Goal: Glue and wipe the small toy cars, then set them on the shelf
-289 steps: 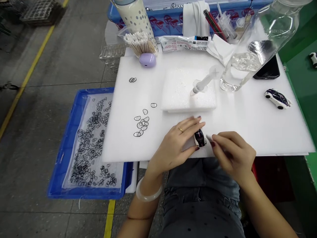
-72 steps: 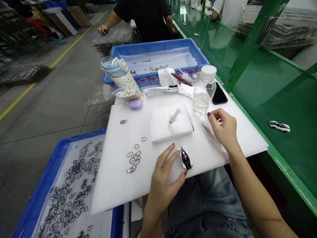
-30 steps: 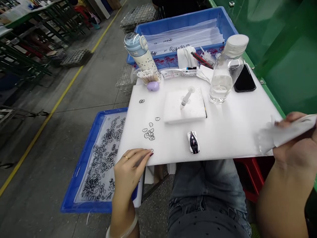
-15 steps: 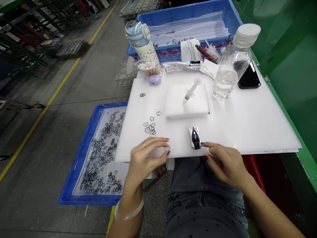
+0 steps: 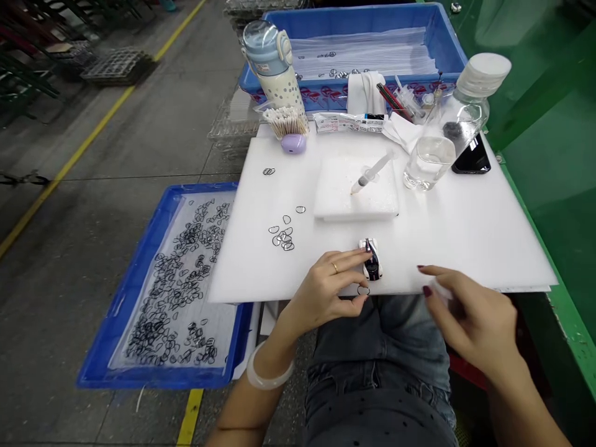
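Note:
My left hand (image 5: 328, 285) is at the front edge of the white board, with thumb and a finger closed on a small black ring (image 5: 364, 290). Its other fingers reach onto a white toy car (image 5: 372, 264) with a dark top. To the right, my right hand (image 5: 475, 316) is curled around a small white wad (image 5: 442, 290), mostly hidden, with thumb and forefinger tips apart. Several loose black rings (image 5: 283, 238) lie on the board left of the car. Behind the car, a syringe (image 5: 372, 172) rests on a white foam block (image 5: 356, 208).
A clear bottle (image 5: 431, 158) and a phone (image 5: 472, 158) stand and lie at right. Back left are a blue-lidded flask (image 5: 279, 81), cotton swabs (image 5: 285, 119) and a purple case (image 5: 293, 144). A blue tray (image 5: 153, 230) of rings sits lower left; a blue bin (image 5: 459, 46) is behind.
My left hand has moved right, from beside the loose rings to the toy car. My right hand has drawn away from the car to the right.

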`<action>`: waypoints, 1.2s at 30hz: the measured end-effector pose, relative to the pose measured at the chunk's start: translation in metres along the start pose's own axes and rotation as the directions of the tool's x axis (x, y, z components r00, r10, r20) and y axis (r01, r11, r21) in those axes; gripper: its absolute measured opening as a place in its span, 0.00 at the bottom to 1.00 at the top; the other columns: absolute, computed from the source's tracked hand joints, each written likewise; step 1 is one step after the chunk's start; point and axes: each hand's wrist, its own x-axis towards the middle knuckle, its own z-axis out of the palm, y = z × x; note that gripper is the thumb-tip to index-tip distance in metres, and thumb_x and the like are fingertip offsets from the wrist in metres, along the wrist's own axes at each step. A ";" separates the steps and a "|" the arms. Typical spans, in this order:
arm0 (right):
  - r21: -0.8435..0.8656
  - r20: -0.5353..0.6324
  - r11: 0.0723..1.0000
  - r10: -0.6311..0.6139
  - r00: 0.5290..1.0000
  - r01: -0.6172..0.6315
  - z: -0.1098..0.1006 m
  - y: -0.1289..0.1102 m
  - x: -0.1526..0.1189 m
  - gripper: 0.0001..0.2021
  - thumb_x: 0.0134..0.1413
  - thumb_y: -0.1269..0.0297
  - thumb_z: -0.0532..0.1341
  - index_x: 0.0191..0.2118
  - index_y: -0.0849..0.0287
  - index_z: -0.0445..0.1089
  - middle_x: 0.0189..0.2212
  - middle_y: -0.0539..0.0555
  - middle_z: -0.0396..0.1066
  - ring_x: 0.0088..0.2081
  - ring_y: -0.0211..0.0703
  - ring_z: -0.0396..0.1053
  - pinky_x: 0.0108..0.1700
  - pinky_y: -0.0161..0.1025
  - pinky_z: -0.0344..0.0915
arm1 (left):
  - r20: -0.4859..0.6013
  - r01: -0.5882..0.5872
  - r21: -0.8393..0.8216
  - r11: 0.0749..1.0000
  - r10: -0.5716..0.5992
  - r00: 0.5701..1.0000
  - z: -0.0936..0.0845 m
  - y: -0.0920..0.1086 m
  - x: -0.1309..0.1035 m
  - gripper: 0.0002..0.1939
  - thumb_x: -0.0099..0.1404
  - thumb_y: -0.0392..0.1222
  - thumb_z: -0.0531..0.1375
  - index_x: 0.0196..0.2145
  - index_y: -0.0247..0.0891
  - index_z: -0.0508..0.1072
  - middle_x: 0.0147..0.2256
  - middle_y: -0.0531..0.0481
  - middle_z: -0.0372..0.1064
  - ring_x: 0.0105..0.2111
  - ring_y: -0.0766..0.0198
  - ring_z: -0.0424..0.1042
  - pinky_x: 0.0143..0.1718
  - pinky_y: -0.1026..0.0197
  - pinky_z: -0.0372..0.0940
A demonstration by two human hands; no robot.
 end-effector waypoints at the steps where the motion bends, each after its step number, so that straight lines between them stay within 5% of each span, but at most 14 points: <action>1: -0.002 -0.045 1.000 0.018 0.999 -0.018 -0.004 0.005 -0.001 0.04 0.60 0.71 0.61 0.39 0.57 0.66 0.41 0.56 0.80 0.17 0.32 0.64 0.21 0.35 0.61 | -0.054 0.020 -0.038 0.999 -0.022 0.998 0.000 0.001 -0.001 0.05 0.59 0.33 0.63 0.33 0.40 0.76 0.50 0.42 0.77 0.49 0.54 0.77 0.48 0.50 0.72; 7: 0.028 -0.240 0.980 -0.183 0.953 0.195 0.008 0.021 -0.006 0.09 0.51 0.77 0.63 0.33 0.55 0.66 0.36 0.55 0.81 0.29 0.46 0.78 0.20 0.35 0.65 | -0.265 0.201 -0.421 0.885 -0.331 0.906 -0.003 0.006 -0.011 0.08 0.56 0.29 0.64 0.33 0.38 0.78 0.28 0.49 0.75 0.29 0.63 0.74 0.30 0.62 0.72; 11: -0.101 -0.318 0.921 -0.388 0.865 0.375 0.016 0.024 -0.013 0.09 0.46 0.76 0.65 0.30 0.55 0.67 0.43 0.54 0.80 0.22 0.38 0.72 0.19 0.37 0.64 | -0.274 0.258 -0.525 0.811 -0.449 0.851 -0.001 0.009 -0.013 0.09 0.54 0.28 0.63 0.31 0.38 0.80 0.27 0.49 0.76 0.28 0.64 0.74 0.30 0.64 0.73; 16: -0.119 -0.300 0.833 -0.548 0.780 0.540 0.006 0.023 -0.016 0.09 0.44 0.78 0.66 0.24 0.58 0.67 0.51 0.54 0.76 0.24 0.34 0.69 0.19 0.36 0.61 | -0.273 0.250 -0.581 0.774 -0.476 0.836 0.001 0.013 -0.009 0.09 0.54 0.28 0.64 0.31 0.38 0.80 0.27 0.50 0.77 0.27 0.64 0.75 0.30 0.66 0.74; 19: -0.107 -0.261 0.796 -0.600 0.756 0.596 -0.004 0.019 -0.009 0.11 0.46 0.78 0.66 0.22 0.57 0.67 0.45 0.52 0.79 0.25 0.35 0.69 0.19 0.36 0.61 | -0.268 0.246 -0.588 0.771 -0.473 0.839 0.000 0.013 -0.007 0.09 0.55 0.29 0.64 0.33 0.38 0.82 0.26 0.49 0.77 0.27 0.63 0.76 0.29 0.65 0.75; 25: -0.137 -0.167 0.761 -0.648 0.743 0.634 -0.016 0.016 -0.002 0.11 0.50 0.75 0.65 0.23 0.54 0.69 0.39 0.46 0.80 0.26 0.36 0.68 0.21 0.37 0.64 | -0.264 0.241 -0.592 0.769 -0.467 0.844 0.000 0.013 -0.007 0.06 0.58 0.33 0.65 0.33 0.39 0.82 0.27 0.48 0.78 0.27 0.62 0.77 0.29 0.64 0.76; 36: -0.123 -0.229 0.749 -0.660 0.716 0.651 -0.018 0.013 0.003 0.11 0.48 0.76 0.66 0.21 0.54 0.69 0.38 0.46 0.80 0.26 0.37 0.67 0.20 0.38 0.62 | -0.242 0.218 -0.674 0.706 -0.490 0.837 0.005 0.015 -0.007 0.05 0.61 0.34 0.66 0.34 0.41 0.82 0.29 0.49 0.78 0.29 0.64 0.78 0.31 0.66 0.76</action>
